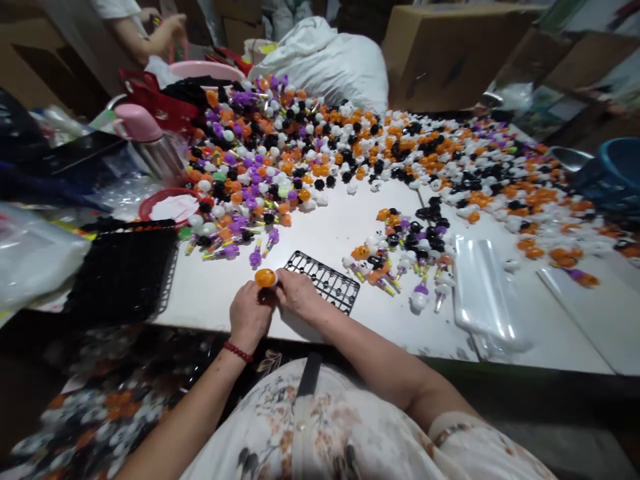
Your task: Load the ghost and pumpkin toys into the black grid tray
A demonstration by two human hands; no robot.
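Note:
Close to the table's front edge, my left hand (pixel 250 312) is closed around a small toy with an orange pumpkin head (pixel 265 277); its lower part is hidden in my fingers. My right hand (pixel 299 293) pinches at the right side of the same toy, next to a bit of white. Under and beyond my right hand lies a black plastic grid rack (pixel 340 287) with round holes. To its right is a small heap of pumpkin, skull and black-headed toys (pixel 400 250) with yellow-striped tubes. Purple-topped pieces (pixel 256 255) lie just beyond my left hand.
A large pile of orange, white, black and purple toys (pixel 360 143) spreads across the back of the white table (pixel 330 220). Stacked black racks (pixel 123 273) stand left, near a pink-lidded flask (pixel 150 143). Clear plastic bags (pixel 485 287) lie right. Another person's arm (pixel 145 40) shows at back left.

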